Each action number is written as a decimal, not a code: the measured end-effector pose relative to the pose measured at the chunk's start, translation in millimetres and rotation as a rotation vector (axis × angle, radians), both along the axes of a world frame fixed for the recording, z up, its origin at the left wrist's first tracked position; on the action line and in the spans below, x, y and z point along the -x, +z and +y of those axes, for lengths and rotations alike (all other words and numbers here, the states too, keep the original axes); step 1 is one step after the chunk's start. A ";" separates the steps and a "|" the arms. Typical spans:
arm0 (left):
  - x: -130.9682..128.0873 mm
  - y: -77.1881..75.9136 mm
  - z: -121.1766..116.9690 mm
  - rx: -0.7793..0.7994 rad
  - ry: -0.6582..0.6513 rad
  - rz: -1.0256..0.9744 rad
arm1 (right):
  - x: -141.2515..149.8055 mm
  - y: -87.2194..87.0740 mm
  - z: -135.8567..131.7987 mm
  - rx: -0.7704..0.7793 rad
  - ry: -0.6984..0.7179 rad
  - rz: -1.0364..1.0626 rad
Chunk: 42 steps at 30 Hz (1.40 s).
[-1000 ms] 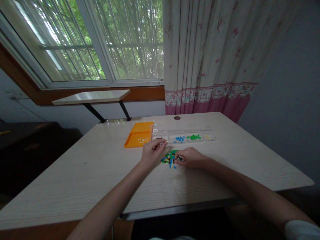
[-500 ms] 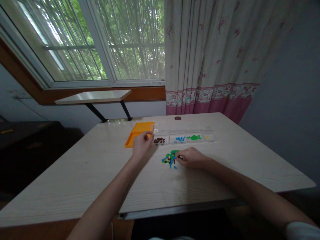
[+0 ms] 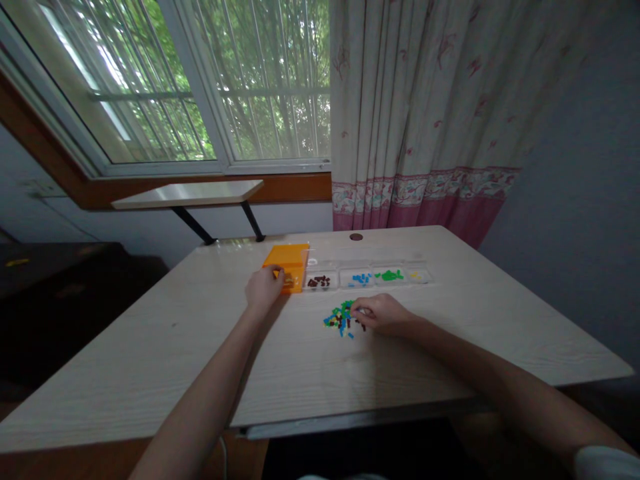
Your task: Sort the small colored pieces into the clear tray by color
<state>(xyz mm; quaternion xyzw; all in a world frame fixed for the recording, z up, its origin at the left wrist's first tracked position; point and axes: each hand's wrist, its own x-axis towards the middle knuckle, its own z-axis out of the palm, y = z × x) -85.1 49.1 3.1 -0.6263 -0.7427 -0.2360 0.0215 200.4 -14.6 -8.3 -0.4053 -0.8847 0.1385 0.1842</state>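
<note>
The pale desk [image 3: 125,360] spreads wide, its far edge below the window [image 3: 275,87] and the pink-hemmed curtain [image 3: 425,193], its near edge running beneath both forearms. The mixed pile of small coloured pieces [image 3: 340,319] lies loose about midway between the desk's left and right sides, well in from the near edge, with a strip of wood grain between it and the clear trays [image 3: 339,279] beyond. These trays stand in a row from left to right, holding brown pieces [image 3: 319,282], blue pieces [image 3: 362,279], green pieces [image 3: 390,275] and a few yellow pieces [image 3: 415,275]. At the row's left end, the orange box [image 3: 287,253] sits next to the brown pieces; small bits lie in its near section, too dim to make out. The left hand [image 3: 264,288] is over the left side of that section, fingers bent inward; whether they grip a piece or have let one go, I cannot tell. The right hand [image 3: 383,313] is at the pile's right edge, thumb and fingertips drawn together, though what they may hold is too small to tell. Broad tabletop opens left of the left forearm and right of the trays, giving both arms sideways room. Toward the far left, the black legs of a raised shelf [image 3: 190,193] meet the desk's far edge, well apart from the left hand.
</note>
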 end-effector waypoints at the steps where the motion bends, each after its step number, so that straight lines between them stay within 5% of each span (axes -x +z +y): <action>1: -3.9 0.8 -2.4 -0.042 -0.080 -0.018 | 0.0 -0.6 0.5 0.005 -0.014 0.046; 4: -23.8 2.5 -15.4 -0.112 -0.352 -0.113 | 0.5 -2.2 2.6 0.029 -0.067 0.189; 8: -59.6 1.8 -40.3 -0.021 -0.723 -0.189 | 2.1 -6.0 6.4 0.048 -0.149 0.362; 11: -79.6 0.1 -54.5 -0.002 -0.880 -0.175 | 2.9 -11.0 9.2 0.065 -0.168 0.428; 42: -87.7 1.3 -59.9 -0.002 -0.887 -0.319 | 3.0 -14.5 6.1 0.092 -0.105 0.432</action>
